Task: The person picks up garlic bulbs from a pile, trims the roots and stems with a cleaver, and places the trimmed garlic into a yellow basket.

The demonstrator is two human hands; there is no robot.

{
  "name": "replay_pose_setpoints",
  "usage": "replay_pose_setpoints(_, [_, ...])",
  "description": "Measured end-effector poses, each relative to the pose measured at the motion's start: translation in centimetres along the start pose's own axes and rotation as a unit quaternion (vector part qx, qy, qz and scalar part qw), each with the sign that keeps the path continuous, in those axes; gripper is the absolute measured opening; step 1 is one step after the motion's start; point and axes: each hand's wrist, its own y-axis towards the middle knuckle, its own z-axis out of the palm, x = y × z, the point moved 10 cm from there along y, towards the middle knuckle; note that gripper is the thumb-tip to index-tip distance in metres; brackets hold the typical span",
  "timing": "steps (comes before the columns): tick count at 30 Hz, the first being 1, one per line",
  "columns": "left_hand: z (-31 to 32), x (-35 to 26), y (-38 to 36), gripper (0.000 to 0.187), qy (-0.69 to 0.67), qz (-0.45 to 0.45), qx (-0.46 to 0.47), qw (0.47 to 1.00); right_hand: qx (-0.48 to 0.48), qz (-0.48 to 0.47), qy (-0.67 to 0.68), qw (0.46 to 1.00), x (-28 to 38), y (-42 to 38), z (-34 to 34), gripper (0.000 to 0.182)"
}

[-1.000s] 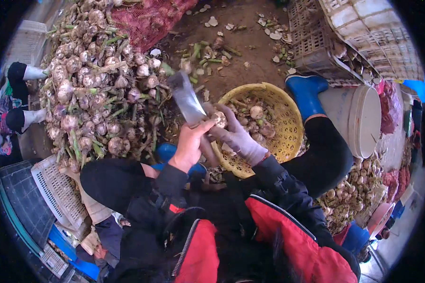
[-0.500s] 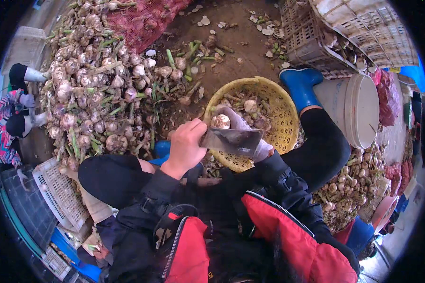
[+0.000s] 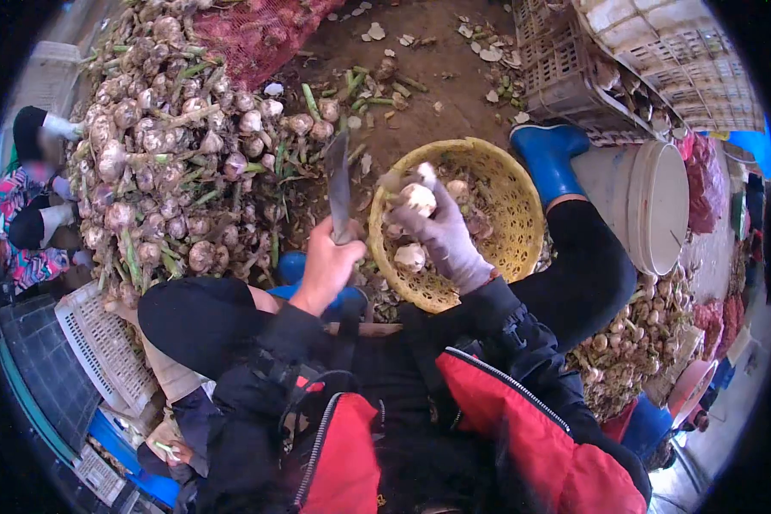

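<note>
My left hand point(image 3: 325, 267), bare, is closed round the handle of a cleaver point(image 3: 338, 184). Its blade points up and away from me, seen nearly edge-on, left of the yellow basket point(image 3: 527, 193). Over that basket my right hand point(image 3: 447, 238), in a greyish glove, grips a garlic bulb point(image 3: 419, 200) between thumb and fingers. The fingertips are a little blurred. Below the glove another pale garlic bulb point(image 3: 410, 257) lies in the basket, with more bulbs and scraps partly hidden behind my hand.
A large garlic heap point(image 3: 158, 171) with stalks lies at left, beside a red mesh sack point(image 3: 265, 38). Right of my blue boot point(image 3: 550, 158) are a white bucket point(image 3: 660, 206) and stacked crates point(image 3: 565, 73). More garlic point(image 3: 642, 334) lies at right. Other people sit at far left.
The cleaver has swung from lying across in front of the gloved hand to pointing upward, apart from it. My right hand has turned, raising its garlic bulb; a pale bulb now shows beneath.
</note>
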Motion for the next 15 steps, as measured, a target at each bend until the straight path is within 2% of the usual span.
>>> replay_pose_setpoints(2, [1.1,-1.7,-0.9,0.010,0.006,0.027,-0.013,1.000,-0.069,0.019,0.169,0.983,-0.6,0.4,-1.3,0.038])
replay_pose_setpoints(6, [2.4,0.1,-0.9,0.010,0.003,0.020,-0.003,1.000,-0.026,0.001,0.205,0.978,-1.0,0.2,-0.7,0.037])
replay_pose_setpoints(9, [3.5,4.2,-1.0,0.017,0.036,-0.081,0.097,0.991,-0.043,0.004,0.249,0.967,0.2,-0.9,-0.9,0.036])
replay_pose_setpoints(10, [3.5,4.5,-0.8,0.017,0.034,-0.085,0.097,0.991,-0.045,0.009,0.248,0.968,-0.1,-1.0,-1.2,0.036])
replay_pose_setpoints(12, [3.3,2.9,0.5,0.019,0.082,0.030,0.074,0.993,-0.030,-0.005,0.258,0.966,0.4,-0.5,-1.6,0.034])
replay_pose_setpoints(13, [2.7,4.9,0.9,0.018,0.057,-0.051,0.075,0.994,-0.044,-0.004,0.318,0.947,1.1,-0.6,-2.4,0.031])
replay_pose_setpoints(14, [2.1,6.5,1.6,0.018,0.053,-0.053,0.069,0.995,-0.040,-0.070,0.286,0.955,3.6,-0.4,-3.3,0.033])
replay_pose_setpoints(15, [0.5,9.2,2.8,0.018,0.113,-0.069,0.027,0.991,-0.055,-0.062,0.255,0.963,4.8,-0.3,-3.8,0.034])
